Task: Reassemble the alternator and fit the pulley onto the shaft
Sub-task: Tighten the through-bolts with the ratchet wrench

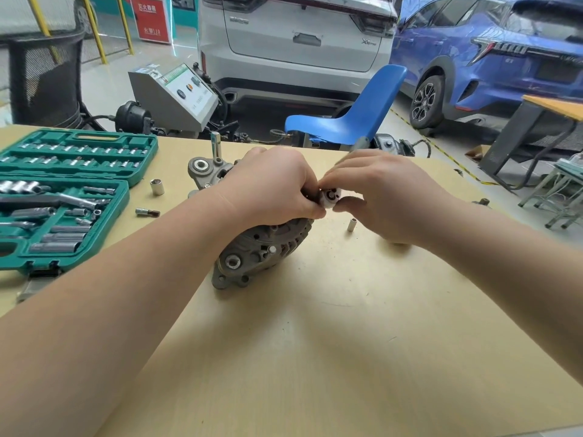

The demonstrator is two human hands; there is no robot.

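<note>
A grey cast alternator (252, 250) lies on its side at the middle of the wooden table (331, 342). My left hand (274, 184) wraps over its upper part and hides most of the pulley end. Between both hands sits a small silvery round piece, the pulley (331, 197), on the shaft end, its face with a dark centre hole turned toward me. My right hand (385, 193) pinches that piece with thumb and fingertips. Whether the pulley is seated on the shaft is hidden by my fingers.
A green socket set case (66, 197) lies open at the left. Loose sockets (156, 186) (351, 224) and a bit (147, 212) lie on the table. A tall socket extension (215, 141) stands behind the alternator. A blue chair (350, 118) and parked cars are beyond the far edge.
</note>
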